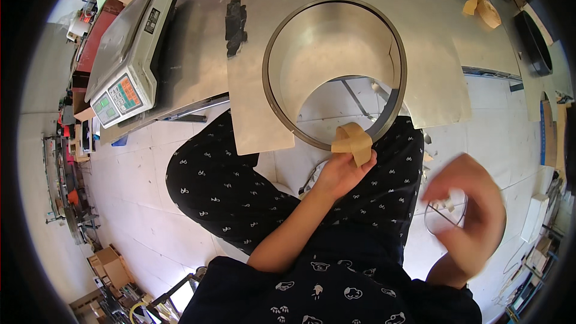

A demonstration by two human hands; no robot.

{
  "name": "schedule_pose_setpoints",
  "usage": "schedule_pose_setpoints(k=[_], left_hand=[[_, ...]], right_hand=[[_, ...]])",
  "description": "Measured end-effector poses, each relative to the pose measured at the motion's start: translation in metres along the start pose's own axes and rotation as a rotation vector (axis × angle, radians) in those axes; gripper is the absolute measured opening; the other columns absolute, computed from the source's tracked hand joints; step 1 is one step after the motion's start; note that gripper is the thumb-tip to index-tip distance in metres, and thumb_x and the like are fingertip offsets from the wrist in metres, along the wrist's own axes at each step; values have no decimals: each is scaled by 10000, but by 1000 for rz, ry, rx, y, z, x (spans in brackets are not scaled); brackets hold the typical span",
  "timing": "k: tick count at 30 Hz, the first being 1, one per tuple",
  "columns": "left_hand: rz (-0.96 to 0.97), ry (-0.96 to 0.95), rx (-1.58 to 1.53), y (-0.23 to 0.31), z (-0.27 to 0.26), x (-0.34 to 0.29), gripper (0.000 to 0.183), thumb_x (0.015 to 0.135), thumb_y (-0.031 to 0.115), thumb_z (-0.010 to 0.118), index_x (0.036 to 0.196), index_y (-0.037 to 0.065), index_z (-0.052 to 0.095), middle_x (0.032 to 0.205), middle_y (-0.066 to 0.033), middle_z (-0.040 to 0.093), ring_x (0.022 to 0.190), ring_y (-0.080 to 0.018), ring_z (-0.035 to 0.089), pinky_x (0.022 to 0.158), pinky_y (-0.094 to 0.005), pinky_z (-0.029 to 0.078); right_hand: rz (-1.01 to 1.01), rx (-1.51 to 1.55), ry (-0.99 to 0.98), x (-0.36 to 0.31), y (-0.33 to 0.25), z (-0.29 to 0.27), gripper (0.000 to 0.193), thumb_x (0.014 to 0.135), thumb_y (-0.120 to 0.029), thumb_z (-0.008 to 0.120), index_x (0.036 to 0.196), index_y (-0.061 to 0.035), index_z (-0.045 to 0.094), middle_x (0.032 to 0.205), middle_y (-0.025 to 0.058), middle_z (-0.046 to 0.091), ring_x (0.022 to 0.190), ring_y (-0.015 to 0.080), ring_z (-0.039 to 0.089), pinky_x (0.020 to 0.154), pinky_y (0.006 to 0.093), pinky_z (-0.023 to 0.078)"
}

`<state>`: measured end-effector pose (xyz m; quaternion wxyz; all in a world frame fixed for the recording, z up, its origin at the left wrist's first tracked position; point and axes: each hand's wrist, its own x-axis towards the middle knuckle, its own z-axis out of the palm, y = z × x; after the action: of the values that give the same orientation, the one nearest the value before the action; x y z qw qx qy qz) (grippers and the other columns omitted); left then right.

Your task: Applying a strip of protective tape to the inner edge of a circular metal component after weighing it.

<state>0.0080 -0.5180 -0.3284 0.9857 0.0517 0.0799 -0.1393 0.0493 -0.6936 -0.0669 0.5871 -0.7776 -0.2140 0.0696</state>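
Observation:
My left hand (pixel 343 175) is closed on a looped strip of tan tape (pixel 354 143), at the near edge of a large round metal ring (pixel 269 78). The ring has a dark rim and a shiny inner wall; it stands partly on the table and partly over its front edge, above my lap. Off to the right, my right hand (pixel 480 204) is raised over the floor, blurred by motion. Its thumb and fingers curve apart, and nothing shows between them. Whether my left fingertips touch the ring cannot be made out.
A digital weighing scale (pixel 123 54) stands at the table's left. Thin metal sheets (pixel 435 78) jut past the front edge of the metal table (pixel 198 24). A roll of tan tape (pixel 482 12) lies at the far right, near dark rings (pixel 533 42). Cardboard boxes (pixel 111 267) sit on the floor.

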Motion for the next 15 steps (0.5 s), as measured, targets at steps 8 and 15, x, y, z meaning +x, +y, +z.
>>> schedule_pose_setpoints(k=[8, 15], left_hand=[[-104, 16, 171, -7, 8, -23, 548, 898, 331, 739, 1361, 158, 502, 1323, -41, 555, 1270, -211, 505, 1088, -447, 403], [-271, 233, 388, 6, 33, -63, 484, 935, 386, 720, 1299, 121, 544, 1259, -37, 596, 1159, -210, 574, 1023, -397, 449]], right_hand=[[88, -307, 136, -40, 120, 91, 557, 756, -76, 813, 1242, -22, 548, 1147, 153, 629, 1054, 335, 631, 933, 406, 508], [-95, -238, 199, -48, 132, 79, 433, 801, 4, 721, 1198, -43, 555, 1124, 179, 631, 999, 352, 650, 866, 418, 530]])
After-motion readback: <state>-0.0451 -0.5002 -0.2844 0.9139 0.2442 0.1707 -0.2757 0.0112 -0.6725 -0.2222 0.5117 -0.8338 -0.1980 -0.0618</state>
